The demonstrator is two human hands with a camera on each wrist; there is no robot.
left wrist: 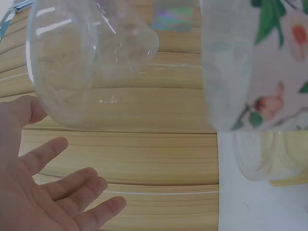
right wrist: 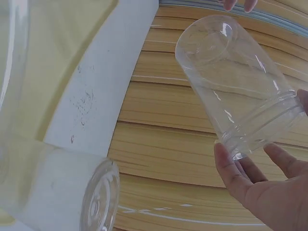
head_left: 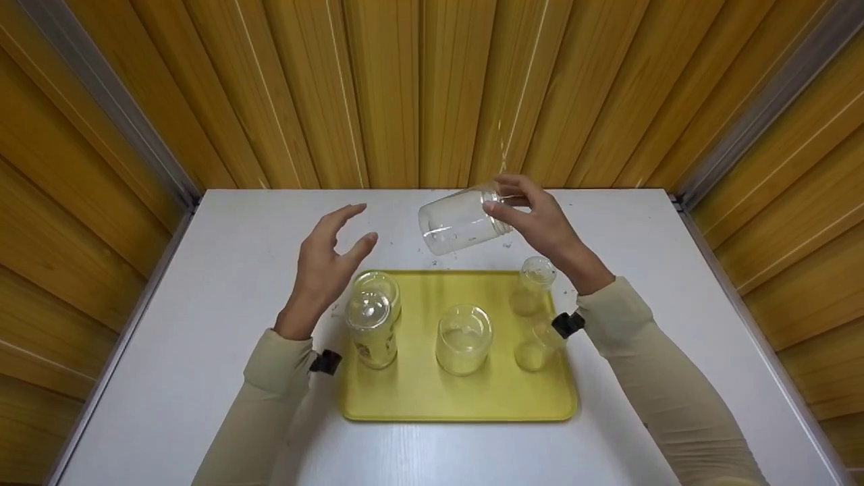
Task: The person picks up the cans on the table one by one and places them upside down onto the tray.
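Note:
My right hand [head_left: 543, 223] grips a clear jar [head_left: 452, 223] by its threaded neck, above the back of the table. The jar lies tilted in the air, its base toward the left. In the right wrist view fingers and thumb are round the neck of this jar [right wrist: 231, 72]. My left hand [head_left: 324, 260] hovers left of the jar, apart from it, with fingers spread and nothing held. Close to the left wrist camera stands a clear bottle with a flower print [left wrist: 274, 62]; it also shows on the tray's left [head_left: 374, 337].
A yellow tray [head_left: 418, 406] lies on the white table [head_left: 182, 324]. On it stand a wide clear jar [head_left: 464, 347] in the middle, another jar [head_left: 390, 287] behind the printed bottle, and clear containers [head_left: 536, 277] at the right. Wood-patterned walls [head_left: 385, 88] enclose the table's back and sides.

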